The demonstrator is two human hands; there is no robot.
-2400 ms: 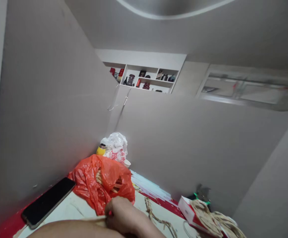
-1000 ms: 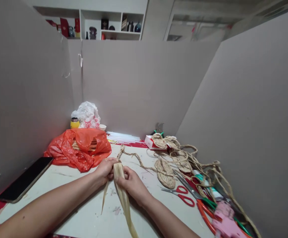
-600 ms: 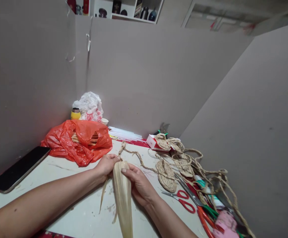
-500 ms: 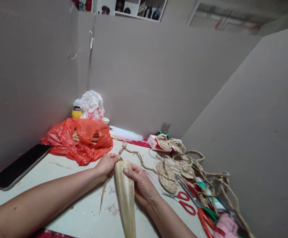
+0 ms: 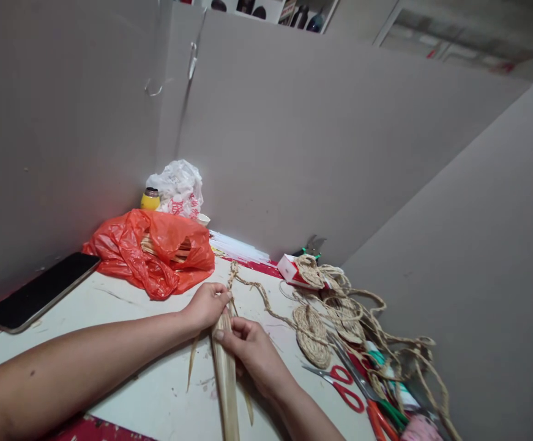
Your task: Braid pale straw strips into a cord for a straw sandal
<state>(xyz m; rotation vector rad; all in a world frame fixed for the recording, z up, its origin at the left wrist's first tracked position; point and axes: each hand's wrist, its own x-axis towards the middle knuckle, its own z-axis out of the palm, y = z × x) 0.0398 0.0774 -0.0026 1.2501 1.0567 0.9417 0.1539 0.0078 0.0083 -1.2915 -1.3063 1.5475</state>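
- Far left of the pale strip lies a phone, a dark glossy slab with rounded corners.
- Beyond the strip, leftward, stands a yellow jar, its base hidden by a crumpled orange plastic bag; thin tan pieces show through, their ends covered.
- Also beyond the strip on that side, a wrinkled white plastic bag bears red marks too creased to read.
- At the strip's upper end, the left hand is curled nearly closed, thumb and finger pinching the strip; they mask its join with the braid.
- The strip, dry, long and faintly ribbed, runs down between the forearms and is cut off below.
- Past the strip's upper end, a rough, knotty braided cord trails rightward.
- On the strip's right edge, the right hand is half curled round it, thumb on the front, other fingers partly concealed.
- Right of the strip lies a tightly wound oval coil, then red-handled scissors.
- Farthest right of the strip, tangled fibrous rope partly covers a tube; a cropped pink object cannot be identified.
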